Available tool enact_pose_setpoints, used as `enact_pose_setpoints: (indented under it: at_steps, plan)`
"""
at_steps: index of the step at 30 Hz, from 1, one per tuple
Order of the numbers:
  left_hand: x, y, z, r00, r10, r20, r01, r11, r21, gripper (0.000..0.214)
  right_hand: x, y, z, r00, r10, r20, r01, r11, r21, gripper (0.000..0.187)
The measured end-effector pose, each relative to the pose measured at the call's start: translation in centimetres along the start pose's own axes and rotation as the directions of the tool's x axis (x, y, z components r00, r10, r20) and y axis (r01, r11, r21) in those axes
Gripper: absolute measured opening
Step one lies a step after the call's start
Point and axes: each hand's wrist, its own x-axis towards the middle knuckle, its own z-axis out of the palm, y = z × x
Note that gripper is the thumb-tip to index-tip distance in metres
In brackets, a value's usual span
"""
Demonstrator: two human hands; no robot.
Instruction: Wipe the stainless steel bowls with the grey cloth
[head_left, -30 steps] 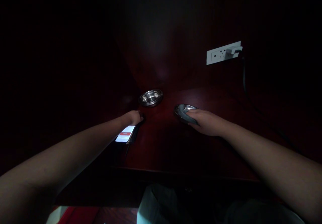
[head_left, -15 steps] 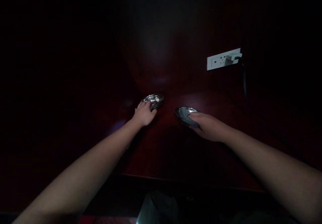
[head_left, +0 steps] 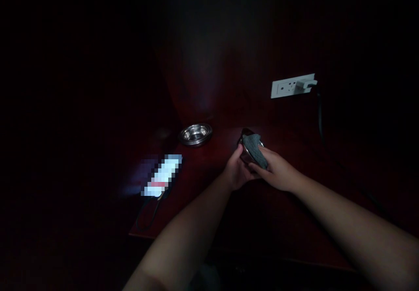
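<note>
Between my two hands a shiny metal bowl (head_left: 248,153) is held tilted above the dark red table. My left hand (head_left: 237,171) grips its near left side, thumb on the rim. A grey-green cloth (head_left: 253,148) lies over the bowl's edge, and my right hand (head_left: 276,169) is closed on it against the bowl's right side. Some of my fingers are hidden beneath the bowl. Further left, a small stack of metal bowls (head_left: 195,135) rests on the table, apart from both hands.
A lit phone (head_left: 163,175) lies on the table at left, a thin cable (head_left: 139,221) trailing from it. On the back wall a white socket panel (head_left: 284,89) carries a plug (head_left: 306,84) with a dark cord (head_left: 320,116). The surroundings are very dark.
My left hand has left the stacked bowls and moved right to grip the bowl by my right hand. That bowl is now tilted more steeply. The phone, hidden earlier, now shows.
</note>
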Motion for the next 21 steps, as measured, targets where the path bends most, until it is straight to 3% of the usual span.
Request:
enact_pose_setpoints:
  at_steps: [4, 10, 15, 18, 21]
  plan:
    - [0.35, 0.16, -0.48, 0.999, 0.035, -0.023, -0.036, 0.999, -0.022, 0.050, -0.27, -0.49, -0.13, 0.999, -0.039, 0.034, 0.037, 0.997, 0.070, 0.033]
    - [0.38, 0.10, -0.17, 0.995, -0.072, 0.062, 0.073, 0.997, -0.014, 0.056, -0.27, -0.89, -0.93, 0.998, -0.057, 0.040, 0.054, 0.996, 0.078, 0.024]
    - [0.25, 0.23, -0.07, 0.977, -0.182, 0.114, 0.184, 0.983, -0.004, 0.062, -0.18, -0.67, -0.53, 0.996, 0.072, -0.044, -0.076, 0.992, -0.103, 0.010]
    - [0.01, 0.34, 0.05, 0.964, -0.216, 0.157, 0.217, 0.976, 0.012, 0.065, 0.05, -0.51, -0.44, 0.994, 0.056, -0.093, -0.075, 0.972, -0.221, 0.004]
    - [-0.18, 0.47, 0.25, 0.963, -0.217, 0.161, 0.217, 0.976, 0.015, 0.066, 0.30, -0.19, -0.65, 0.997, 0.024, -0.078, -0.049, 0.943, -0.330, 0.012]
